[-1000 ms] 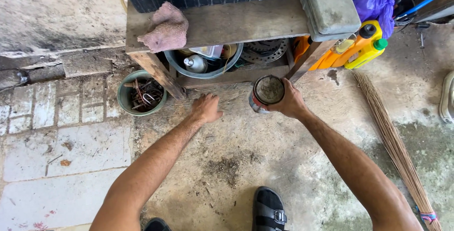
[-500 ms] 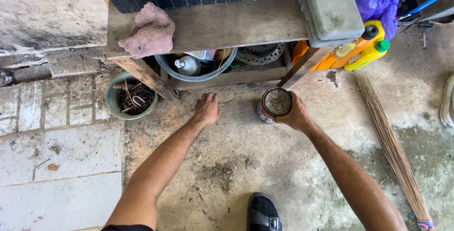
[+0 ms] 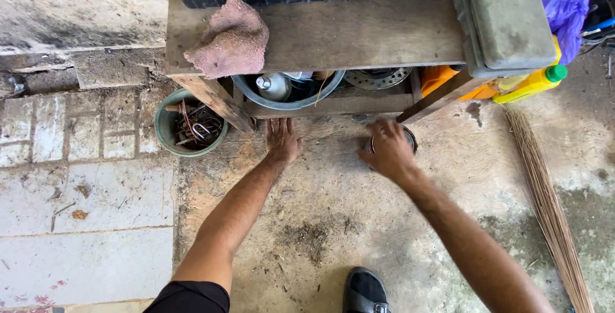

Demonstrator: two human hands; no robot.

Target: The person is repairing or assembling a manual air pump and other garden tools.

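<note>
Right hand (image 3: 387, 149) moved forward, fingers now hiding tin (image 3: 409, 137).

A rag (image 3: 229, 39) lies on the desk (image 3: 359, 31), with a basin (image 3: 288, 92) beneath it. A bucket (image 3: 186, 126) stands on the floor (image 3: 333, 223) to its left, a broom (image 3: 551, 204) lies to the right, and a tin (image 3: 405, 139) sits on the floor in front.
</note>
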